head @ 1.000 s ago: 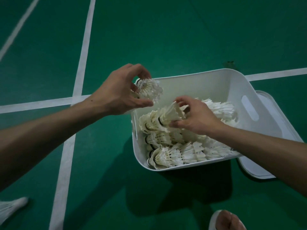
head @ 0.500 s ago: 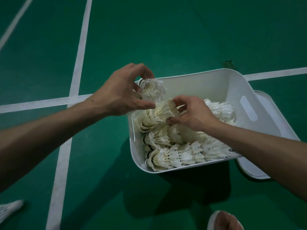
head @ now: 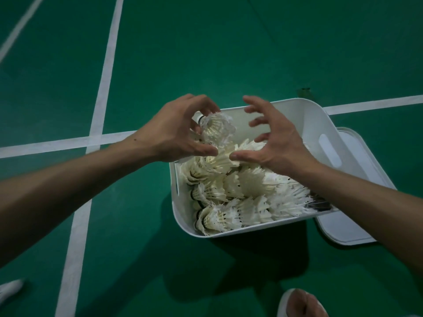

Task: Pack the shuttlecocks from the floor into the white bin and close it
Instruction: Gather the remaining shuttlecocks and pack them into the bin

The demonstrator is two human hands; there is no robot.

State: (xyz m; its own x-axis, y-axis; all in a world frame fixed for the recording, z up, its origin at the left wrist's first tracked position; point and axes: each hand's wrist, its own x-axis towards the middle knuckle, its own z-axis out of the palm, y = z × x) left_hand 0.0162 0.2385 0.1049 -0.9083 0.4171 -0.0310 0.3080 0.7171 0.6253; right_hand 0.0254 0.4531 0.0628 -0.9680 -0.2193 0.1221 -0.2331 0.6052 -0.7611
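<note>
A white bin (head: 304, 117) stands on the green court floor, holding several white feather shuttlecocks (head: 247, 197) lying in rows. My left hand (head: 174, 136) hovers over the bin's far left corner and grips one shuttlecock (head: 216, 129) between thumb and fingers. My right hand (head: 272, 143) is above the pile just to the right, fingers spread and bent, holding nothing. Its thumb tip lies close to a shuttlecock (head: 220, 160) on top of the pile. Another shuttlecock (head: 10, 288) lies on the floor at the lower left edge.
The bin's white lid (head: 343, 227) lies flat on the floor under the bin's right side. White court lines (head: 100, 88) cross the floor to the left. My foot (head: 299, 304) shows at the bottom edge.
My right hand has let go of the shuttlecock it pinched and lifted with fingers spread. My left hand keeps its shuttlecock and has shifted slightly right over the bin.
</note>
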